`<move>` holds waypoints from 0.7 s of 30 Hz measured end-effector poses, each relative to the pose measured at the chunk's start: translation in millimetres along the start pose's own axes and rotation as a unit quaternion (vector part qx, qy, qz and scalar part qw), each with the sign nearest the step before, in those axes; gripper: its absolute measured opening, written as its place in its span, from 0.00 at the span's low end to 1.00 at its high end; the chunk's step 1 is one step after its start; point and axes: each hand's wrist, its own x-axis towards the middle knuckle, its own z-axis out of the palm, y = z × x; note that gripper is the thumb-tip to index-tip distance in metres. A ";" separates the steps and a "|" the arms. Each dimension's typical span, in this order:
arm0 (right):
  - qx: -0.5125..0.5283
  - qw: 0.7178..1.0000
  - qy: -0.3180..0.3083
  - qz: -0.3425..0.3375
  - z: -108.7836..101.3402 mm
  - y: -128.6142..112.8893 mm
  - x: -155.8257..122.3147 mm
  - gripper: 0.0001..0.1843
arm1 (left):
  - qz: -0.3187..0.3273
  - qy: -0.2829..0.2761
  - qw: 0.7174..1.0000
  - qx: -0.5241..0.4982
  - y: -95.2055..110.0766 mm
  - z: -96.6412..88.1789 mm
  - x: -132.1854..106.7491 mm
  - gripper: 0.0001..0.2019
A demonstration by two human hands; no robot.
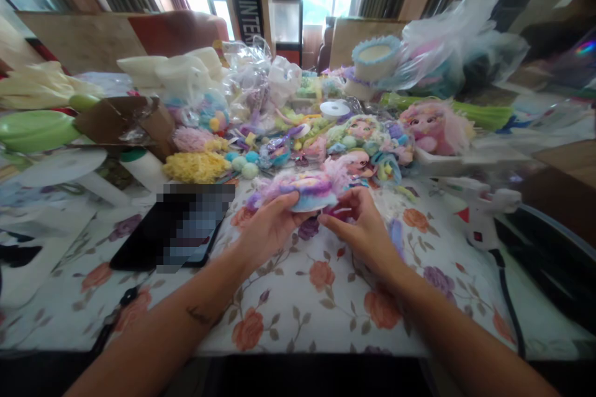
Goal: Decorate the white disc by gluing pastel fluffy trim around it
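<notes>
My left hand (278,218) grips a fluffy pastel craft piece (310,189) in pink, purple and blue, held just above the flowered tablecloth. Its thumb lies on the near side, and the flat pale-blue underside faces me. At the right edge of that piece, my right hand (356,220) is closed, thumb and fingertips drawn together near the lower rim. What those fingertips pinch is too small and blurred to name. Right behind the piece lies a pink-haired plush doll (349,164), partly hidden by it.
Left of my hands lies a tablet (139,236). A white glue gun (482,214) with a black cable stands at the right. Behind are yellow fluffy trim (198,166), pompoms (246,165), a ribbon spool (334,110), a cardboard box (118,118) and a pink plush doll (431,130).
</notes>
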 end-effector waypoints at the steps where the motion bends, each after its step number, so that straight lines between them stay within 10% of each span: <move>1: 0.060 0.997 -0.030 0.036 1.2 -0.3 0.9 0.25 | -0.004 -0.012 1.000 0.010 -0.5 0.0 -1.0 0.10; 6: 0.182 0.982 -0.041 0.021 6.3 -2.5 5.2 0.29 | -0.015 -0.030 0.999 -0.002 -1.7 -1.4 -1.7 0.13; 21: -0.007 0.999 -0.050 -0.016 -0.9 -7.8 5.1 0.07 | -0.043 0.079 0.995 -0.037 -2.4 0.5 0.9 0.03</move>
